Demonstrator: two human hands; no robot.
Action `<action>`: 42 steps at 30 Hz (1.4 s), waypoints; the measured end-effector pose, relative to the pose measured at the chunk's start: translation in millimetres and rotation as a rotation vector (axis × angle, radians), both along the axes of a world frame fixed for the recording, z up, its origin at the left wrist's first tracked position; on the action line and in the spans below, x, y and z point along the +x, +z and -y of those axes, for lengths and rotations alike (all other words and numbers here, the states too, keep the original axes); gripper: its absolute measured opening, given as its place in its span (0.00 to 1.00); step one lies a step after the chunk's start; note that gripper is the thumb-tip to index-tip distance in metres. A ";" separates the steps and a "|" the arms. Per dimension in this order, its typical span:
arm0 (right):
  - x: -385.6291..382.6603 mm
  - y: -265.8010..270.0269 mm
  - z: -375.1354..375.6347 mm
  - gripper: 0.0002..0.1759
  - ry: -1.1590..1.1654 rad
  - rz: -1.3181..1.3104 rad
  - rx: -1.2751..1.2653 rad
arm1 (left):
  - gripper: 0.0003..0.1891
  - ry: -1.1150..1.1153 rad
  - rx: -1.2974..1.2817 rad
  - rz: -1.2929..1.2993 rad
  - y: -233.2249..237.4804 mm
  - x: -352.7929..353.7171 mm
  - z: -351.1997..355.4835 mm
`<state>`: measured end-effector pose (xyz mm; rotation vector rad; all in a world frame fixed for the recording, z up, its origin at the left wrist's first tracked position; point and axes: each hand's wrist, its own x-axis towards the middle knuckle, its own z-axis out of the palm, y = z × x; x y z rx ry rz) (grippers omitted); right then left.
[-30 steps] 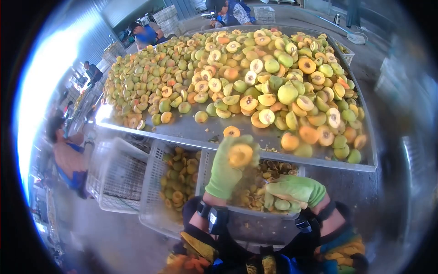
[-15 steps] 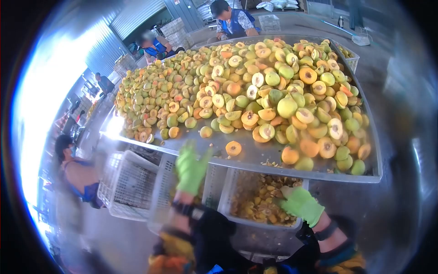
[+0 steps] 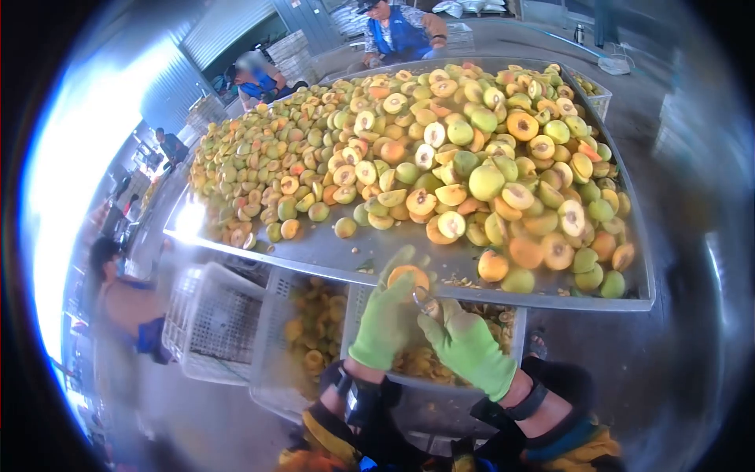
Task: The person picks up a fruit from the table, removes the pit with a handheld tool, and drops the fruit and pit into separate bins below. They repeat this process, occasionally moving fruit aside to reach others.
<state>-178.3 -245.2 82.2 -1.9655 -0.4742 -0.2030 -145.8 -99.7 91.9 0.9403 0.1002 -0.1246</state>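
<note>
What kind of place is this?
Probably a fruit-processing shed. A wide grey metal table is heaped with round yellow-green fruit, many cut in half. White plastic crates stand by it, and a person in a blue vest is at its far edge.

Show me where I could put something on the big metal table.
Best is the metal table left of the left hand, mostly bare between the fruit pile and front rim. A smaller gap right of that hand has scraps. The back and right are crowded.
</note>
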 end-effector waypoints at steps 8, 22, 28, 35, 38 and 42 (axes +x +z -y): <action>-7.7 7.9 -34.6 0.10 -0.150 0.081 -0.183 | 0.21 0.174 -0.379 -0.176 19.1 -19.4 0.0; 6.0 48.5 -10.7 0.24 0.499 -1.287 0.651 | 0.22 -0.190 -0.440 -0.068 8.3 -8.3 -19.2; 5.0 49.4 3.8 0.25 0.442 -1.228 0.465 | 0.21 -0.128 -0.095 -0.262 20.2 -8.5 -7.7; 3.8 26.5 25.0 0.29 0.564 -1.354 0.507 | 0.24 -0.277 0.045 -0.161 -6.1 -4.2 -13.0; -6.3 35.8 26.7 0.29 0.560 -1.150 0.298 | 0.23 -0.258 -0.100 -0.279 -12.8 -0.8 -14.6; -1.1 32.0 48.8 0.27 0.565 -1.176 0.217 | 0.15 -0.046 0.436 0.054 -0.9 -9.2 -30.4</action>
